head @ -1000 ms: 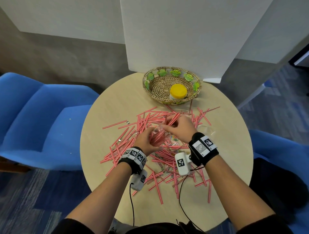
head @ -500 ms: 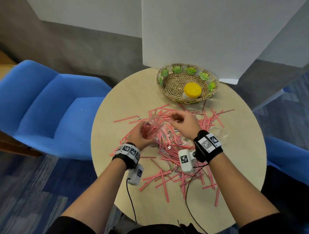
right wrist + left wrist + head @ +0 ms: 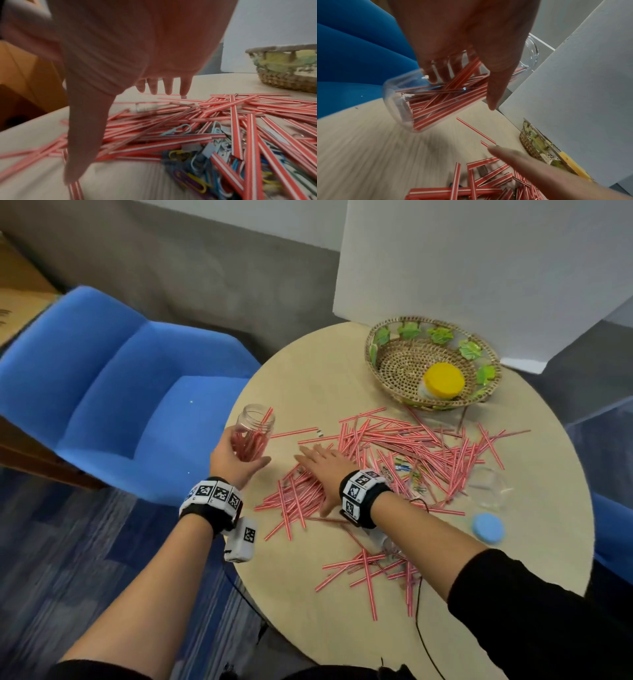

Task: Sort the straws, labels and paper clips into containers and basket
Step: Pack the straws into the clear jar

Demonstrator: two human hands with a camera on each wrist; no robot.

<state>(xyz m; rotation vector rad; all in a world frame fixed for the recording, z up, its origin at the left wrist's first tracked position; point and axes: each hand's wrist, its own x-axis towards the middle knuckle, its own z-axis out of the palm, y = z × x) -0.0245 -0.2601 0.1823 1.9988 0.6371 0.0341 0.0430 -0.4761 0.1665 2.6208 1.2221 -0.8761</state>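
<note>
My left hand grips a clear jar partly filled with red-and-white straws, held at the table's left edge; in the left wrist view the jar is tilted with my fingers curled round it. My right hand lies flat with straight fingers on the pile of straws spread over the round table. Its fingers reach out over the straws. Coloured paper clips lie mixed under the straws.
A woven basket at the back holds a yellow-lidded jar. An empty clear jar and a blue lid sit at the right. Blue chairs stand left of the table. A white panel stands behind the basket.
My left hand has carried the jar of straws leftward to the table's edge. My right hand left the jar's mouth and spread flat on the straw pile. The view swung left.
</note>
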